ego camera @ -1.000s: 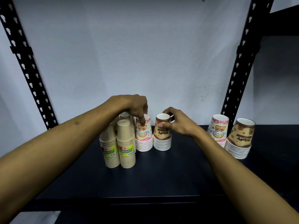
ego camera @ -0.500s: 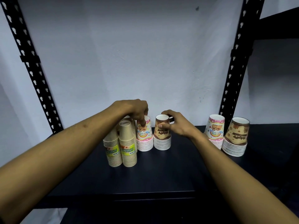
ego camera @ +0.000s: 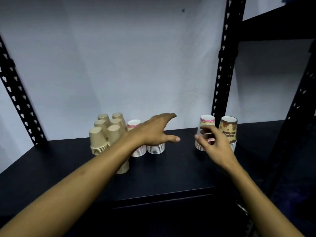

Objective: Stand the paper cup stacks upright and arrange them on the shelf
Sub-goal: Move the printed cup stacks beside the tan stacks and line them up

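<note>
Fingers of the left hand [ego camera: 152, 132] are spread and straight, the palm down, held over the middle of the frame and gripping nothing; it hides the upper part of two short stacks below it. The right hand [ego camera: 213, 144] sits right of centre with its fingers loosely curved and apart, holding nothing, in front of the lower part of a pink-banded cup stack [ego camera: 206, 127].

Just right of that stack, touching or nearly so, stands a brown printed cup stack [ego camera: 229, 129] with dark lettering. Both stand mouth down, white rims layered at the bottom.

Under the left hand, a pink-topped cup stack [ego camera: 135, 134] and a white-rimmed stack [ego camera: 156, 148] stand side by side, also mouth down. Left of them is a cluster of plain kraft cup stacks [ego camera: 106, 132], six tan columns in two rows, mouth down, the near ones tallest in the frame. The left forearm crosses the nearest column.

All stacks stand on the black shelf [ego camera: 171, 171], toward its back edge. Black perforated uprights [ego camera: 224, 65] rise at left and right against a pale wall [ego camera: 119, 57].
</note>
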The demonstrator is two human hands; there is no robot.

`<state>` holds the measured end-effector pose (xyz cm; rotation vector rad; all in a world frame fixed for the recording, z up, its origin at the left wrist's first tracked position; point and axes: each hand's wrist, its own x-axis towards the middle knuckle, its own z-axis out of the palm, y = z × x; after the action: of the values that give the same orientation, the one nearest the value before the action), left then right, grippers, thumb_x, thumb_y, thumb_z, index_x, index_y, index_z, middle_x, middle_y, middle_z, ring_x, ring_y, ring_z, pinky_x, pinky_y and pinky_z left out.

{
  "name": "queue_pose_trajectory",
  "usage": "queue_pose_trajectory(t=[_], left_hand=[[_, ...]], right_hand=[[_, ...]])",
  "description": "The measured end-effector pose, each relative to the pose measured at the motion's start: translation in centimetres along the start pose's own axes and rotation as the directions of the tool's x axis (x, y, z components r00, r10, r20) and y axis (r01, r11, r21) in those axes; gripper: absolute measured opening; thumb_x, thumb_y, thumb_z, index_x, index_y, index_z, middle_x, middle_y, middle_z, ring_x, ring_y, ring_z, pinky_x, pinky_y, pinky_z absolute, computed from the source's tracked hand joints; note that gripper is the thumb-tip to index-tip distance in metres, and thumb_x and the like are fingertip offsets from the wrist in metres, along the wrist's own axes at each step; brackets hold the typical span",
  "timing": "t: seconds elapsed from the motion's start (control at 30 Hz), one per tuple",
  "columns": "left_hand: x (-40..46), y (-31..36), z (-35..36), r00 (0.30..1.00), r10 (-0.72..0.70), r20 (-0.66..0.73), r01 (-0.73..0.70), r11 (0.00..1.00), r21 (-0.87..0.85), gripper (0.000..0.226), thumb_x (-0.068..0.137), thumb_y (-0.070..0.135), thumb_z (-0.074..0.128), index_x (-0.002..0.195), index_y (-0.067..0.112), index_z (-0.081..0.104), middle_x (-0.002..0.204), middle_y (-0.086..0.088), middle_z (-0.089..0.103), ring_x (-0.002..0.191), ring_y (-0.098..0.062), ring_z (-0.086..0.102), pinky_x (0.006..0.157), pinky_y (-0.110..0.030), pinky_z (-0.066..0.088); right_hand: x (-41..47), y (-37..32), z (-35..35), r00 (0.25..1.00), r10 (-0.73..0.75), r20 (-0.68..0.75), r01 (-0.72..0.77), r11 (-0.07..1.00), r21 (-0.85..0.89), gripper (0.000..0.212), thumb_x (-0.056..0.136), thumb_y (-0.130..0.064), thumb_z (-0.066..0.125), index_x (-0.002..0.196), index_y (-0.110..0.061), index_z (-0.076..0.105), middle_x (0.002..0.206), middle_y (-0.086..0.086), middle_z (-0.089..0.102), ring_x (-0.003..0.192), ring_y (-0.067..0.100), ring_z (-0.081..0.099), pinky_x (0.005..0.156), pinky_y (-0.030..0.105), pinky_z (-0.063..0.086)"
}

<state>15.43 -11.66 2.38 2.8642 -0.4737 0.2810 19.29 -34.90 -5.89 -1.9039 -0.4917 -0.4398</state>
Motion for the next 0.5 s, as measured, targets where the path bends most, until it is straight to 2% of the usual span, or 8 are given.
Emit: queue_pose_trajectory(t=[0.07, 0.13, 0.2, 0.3, 0.37, 0.5], left_hand=[[1.1, 1.3, 2.9, 1.0, -0.028, -0.013, 0.025, 0.986, -0.164, 0.09, 0.085, 0.061, 0.069, 0.156, 0.025, 0.029, 0.162, 0.002, 0.036, 0.144, -0.02, 0.041, 0.118, -0.035, 0.031], [2.3, 2.0, 6.1, 0.995, -0.095, -0.035, 0.08, 0.948, -0.309, 0.09, 0.084, 0.059, 0.071, 0.156, 0.025, 0.028, 0.16, -0.001, 0.039, 0.145, -0.019, 0.039, 0.116, -0.036, 0.034], [3.9, 3.1, 9.4, 0.984, -0.176, -0.028, 0.144, 0.878, -0.457, 0.096, 0.082, 0.056, 0.075, 0.157, 0.023, 0.025, 0.16, -0.004, 0.039, 0.145, -0.022, 0.04, 0.116, -0.038, 0.036], [6.2, 4.7, 13.1, 0.963, -0.268, -0.003, 0.209, 0.757, -0.619, 0.102, 0.081, 0.05, 0.079, 0.159, 0.021, 0.02, 0.16, -0.006, 0.038, 0.145, -0.023, 0.04, 0.115, -0.038, 0.037], [7.6, 5.3, 14.5, 0.953, -0.303, -0.021, 0.209, 0.703, -0.679, 0.101, 0.079, 0.047, 0.081, 0.157, 0.02, 0.022, 0.157, -0.004, 0.043, 0.142, -0.021, 0.045, 0.11, -0.033, 0.038], [9.6, 5.8, 16.2, 0.946, -0.318, -0.065, 0.18, 0.68, -0.711, 0.079, 0.079, 0.043, 0.083, 0.144, 0.022, 0.043, 0.142, 0.002, 0.06, 0.128, -0.018, 0.059, 0.097, -0.024, 0.043]], right_hand=[[-0.9, 1.2, -2.8, 0.987, 0.049, -0.154, -0.055, 0.998, -0.035, 0.022, 0.088, -0.02, 0.075, 0.107, -0.018, 0.064, 0.096, -0.003, 0.069, 0.08, 0.003, 0.064, 0.076, 0.022, 0.054], [-1.0, 2.8, -4.2, 0.961, 0.11, -0.256, -0.128, 0.99, -0.057, 0.029, 0.085, -0.027, 0.078, 0.106, -0.016, 0.061, 0.098, 0.002, 0.068, 0.081, 0.009, 0.064, 0.077, 0.029, 0.053], [-0.9, 4.8, -5.2, 0.937, 0.202, -0.283, -0.226, 0.973, -0.053, 0.051, 0.079, -0.041, 0.08, 0.116, -0.015, 0.056, 0.115, 0.009, 0.064, 0.093, 0.017, 0.065, 0.081, 0.031, 0.051], [-0.1, 7.1, -5.7, 0.927, 0.293, -0.236, -0.317, 0.946, -0.071, 0.083, 0.076, -0.046, 0.083, 0.139, -0.011, 0.042, 0.142, 0.012, 0.05, 0.12, 0.026, 0.058, 0.101, 0.042, 0.049], [0.5, 7.9, -5.4, 0.931, 0.303, -0.204, -0.318, 0.947, -0.046, 0.09, 0.075, -0.043, 0.085, 0.145, -0.013, 0.037, 0.144, 0.009, 0.05, 0.125, 0.023, 0.055, 0.105, 0.041, 0.046], [1.0, 8.5, -4.4, 0.953, 0.231, -0.197, -0.245, 0.968, -0.049, 0.072, 0.081, -0.031, 0.082, 0.141, -0.015, 0.046, 0.122, -0.003, 0.062, 0.106, 0.011, 0.057, 0.089, 0.027, 0.043]])
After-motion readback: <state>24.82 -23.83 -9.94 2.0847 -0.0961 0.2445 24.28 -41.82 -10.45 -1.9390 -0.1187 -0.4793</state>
